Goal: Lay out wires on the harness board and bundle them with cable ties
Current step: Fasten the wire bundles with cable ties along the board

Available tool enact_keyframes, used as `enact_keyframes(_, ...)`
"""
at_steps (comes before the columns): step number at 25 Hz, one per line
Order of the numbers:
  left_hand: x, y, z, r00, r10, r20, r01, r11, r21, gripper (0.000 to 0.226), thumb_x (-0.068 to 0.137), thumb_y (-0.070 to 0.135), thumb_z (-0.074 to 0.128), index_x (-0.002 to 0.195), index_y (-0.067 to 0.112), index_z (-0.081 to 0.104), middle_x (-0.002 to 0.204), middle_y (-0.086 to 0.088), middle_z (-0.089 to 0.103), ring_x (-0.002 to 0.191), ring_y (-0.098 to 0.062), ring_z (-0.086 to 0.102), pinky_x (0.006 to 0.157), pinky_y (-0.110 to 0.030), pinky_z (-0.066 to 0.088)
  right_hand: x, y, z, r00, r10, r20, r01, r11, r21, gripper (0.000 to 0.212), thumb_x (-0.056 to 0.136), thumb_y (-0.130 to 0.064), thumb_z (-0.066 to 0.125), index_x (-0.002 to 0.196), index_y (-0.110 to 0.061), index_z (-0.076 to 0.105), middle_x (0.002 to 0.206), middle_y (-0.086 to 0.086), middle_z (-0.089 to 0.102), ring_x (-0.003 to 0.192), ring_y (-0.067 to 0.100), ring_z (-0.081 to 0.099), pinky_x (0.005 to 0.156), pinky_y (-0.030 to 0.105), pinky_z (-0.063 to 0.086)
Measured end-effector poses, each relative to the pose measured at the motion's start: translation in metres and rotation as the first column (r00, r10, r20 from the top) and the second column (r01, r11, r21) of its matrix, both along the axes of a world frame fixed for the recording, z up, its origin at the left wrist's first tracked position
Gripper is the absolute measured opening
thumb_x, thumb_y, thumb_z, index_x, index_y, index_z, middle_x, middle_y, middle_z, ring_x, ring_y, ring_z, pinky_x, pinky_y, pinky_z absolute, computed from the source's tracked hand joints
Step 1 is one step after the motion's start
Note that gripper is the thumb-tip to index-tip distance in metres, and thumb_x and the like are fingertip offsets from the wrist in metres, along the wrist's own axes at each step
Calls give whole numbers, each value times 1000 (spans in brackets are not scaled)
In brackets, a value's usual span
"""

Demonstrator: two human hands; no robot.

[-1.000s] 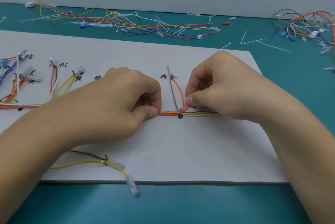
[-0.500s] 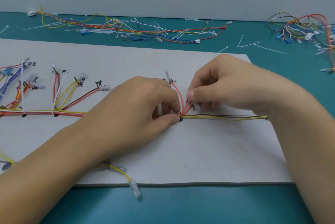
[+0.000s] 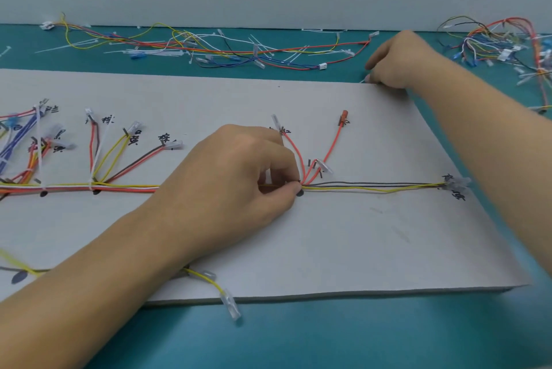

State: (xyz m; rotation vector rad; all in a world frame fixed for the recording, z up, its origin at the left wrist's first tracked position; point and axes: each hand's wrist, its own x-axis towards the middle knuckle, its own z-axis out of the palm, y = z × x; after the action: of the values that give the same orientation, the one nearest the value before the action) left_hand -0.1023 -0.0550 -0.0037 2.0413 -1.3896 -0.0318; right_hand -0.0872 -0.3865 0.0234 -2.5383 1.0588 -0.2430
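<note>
A grey harness board point(image 3: 343, 243) lies on the teal table, marked with black dots and handwritten labels. A bundle of coloured wires point(image 3: 125, 188) runs along it from the left, with branches fanning upward and white ties at the left junctions. My left hand point(image 3: 239, 177) pinches the bundle beside a black dot, where red branches point(image 3: 331, 147) split off. Grey and yellow wires point(image 3: 373, 186) continue right to clear terminals point(image 3: 457, 183). My right hand point(image 3: 397, 64) is at the board's far right edge, fingers curled down onto the table at a thin white cable tie point(image 3: 363, 80); the grip is hidden.
Loose wires and white cable ties point(image 3: 227, 49) are strewn along the table behind the board. A tangled wire pile point(image 3: 507, 46) sits at the far right. A yellow wire with a clear terminal point(image 3: 230, 306) hangs over the board's near edge.
My right hand left the wire junction and reached to the far right edge of the board. My left hand stays pinching the bundle at the black dot. The view shifted slightly.
</note>
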Motion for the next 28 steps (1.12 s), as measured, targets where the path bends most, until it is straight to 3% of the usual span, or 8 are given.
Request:
enact_keyframes(4,2,-2,0,999,-28,16,28,1000,-2,8,81,22,72,76,25,77,72,9,64,65,-10,60,60,-36,50,8,-16,-9,999,26,19,-25,998,-54,20,82,-9,81,102,-13,81,96,7,71,92,20,60,84,27,47)
enact_keyframes(8,5,0,1,999,-30,39,29,999,16,9,82,26,69,78,27,77,75,10,65,67,-11,61,62,-37,51,13,-24,-16,991,60,-122,-90,960,-265,20,93,-11,62,105,3,69,109,21,67,101,37,62,89,38,53)
enact_keyframes(13,6,0,2,998,-49,36,49,999,10,7,84,23,72,80,26,77,75,11,63,68,-10,60,64,-35,50,7,-33,-8,985,94,-143,-115,981,-153,3,87,-14,77,89,-15,74,91,9,69,90,27,58,81,30,43)
enact_keyframes(18,6,0,1,999,-48,2,48,999,7,8,85,19,75,81,26,77,74,12,61,69,-9,59,64,-35,51,2,-39,-13,973,60,-223,-112,968,-224,24,97,-20,65,98,3,70,105,23,68,100,39,62,91,40,51)
enact_keyframes(20,6,0,1,999,-46,6,46,999,9,8,85,19,75,81,26,76,73,12,60,69,-8,59,63,-36,51,1,-25,-3,994,57,-88,-76,970,-229,24,99,-16,62,100,7,70,101,25,69,94,37,63,90,41,53)
enact_keyframes(22,5,0,1,999,-28,16,28,1000,1,5,85,24,73,80,25,75,73,11,59,69,-8,58,64,-36,50,-4,8,6,986,113,121,-91,980,-177,13,96,-14,65,94,-3,72,92,22,71,83,31,65,83,39,55)
enact_keyframes(25,5,2,4,993,103,60,-92,983,-157,11,87,27,73,82,18,71,78,5,59,74,-15,58,69,-35,48,-28,82,15,897,346,276,-365,931,17,13,92,-14,67,81,-20,67,73,3,72,65,18,68,66,37,59)
enact_keyframes(28,7,6,14,939,318,131,-265,911,-316,17,90,28,72,98,14,70,97,0,57,92,-21,53,81,-39,44,-64,134,29,749,589,304,-649,745,153,4,85,-18,69,82,-20,70,67,-2,73,57,9,67,56,26,56)
